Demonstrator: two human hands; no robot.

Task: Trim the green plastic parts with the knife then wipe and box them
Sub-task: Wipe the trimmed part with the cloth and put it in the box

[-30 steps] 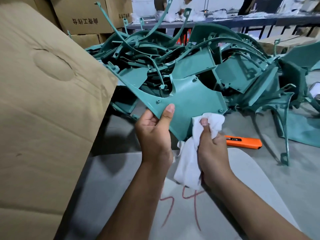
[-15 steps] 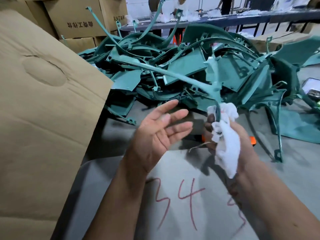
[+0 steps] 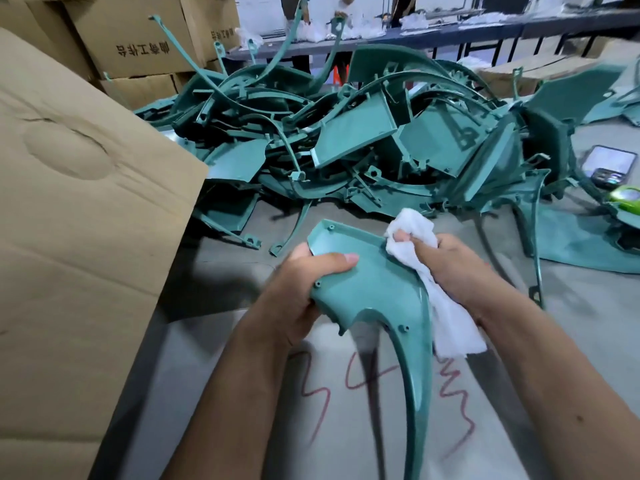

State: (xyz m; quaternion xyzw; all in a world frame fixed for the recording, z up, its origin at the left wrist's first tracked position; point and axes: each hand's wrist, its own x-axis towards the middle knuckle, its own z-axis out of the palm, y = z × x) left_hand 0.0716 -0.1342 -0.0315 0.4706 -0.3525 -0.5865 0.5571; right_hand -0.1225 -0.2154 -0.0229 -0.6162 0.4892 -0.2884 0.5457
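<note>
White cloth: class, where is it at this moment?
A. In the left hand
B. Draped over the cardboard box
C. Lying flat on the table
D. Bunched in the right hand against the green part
D: the right hand grips the white cloth against the green part.

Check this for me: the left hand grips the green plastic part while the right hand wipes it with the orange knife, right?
Not quite. In the head view the right hand holds a white cloth, not a knife, against the green plastic part. The left hand does grip the part.
</note>
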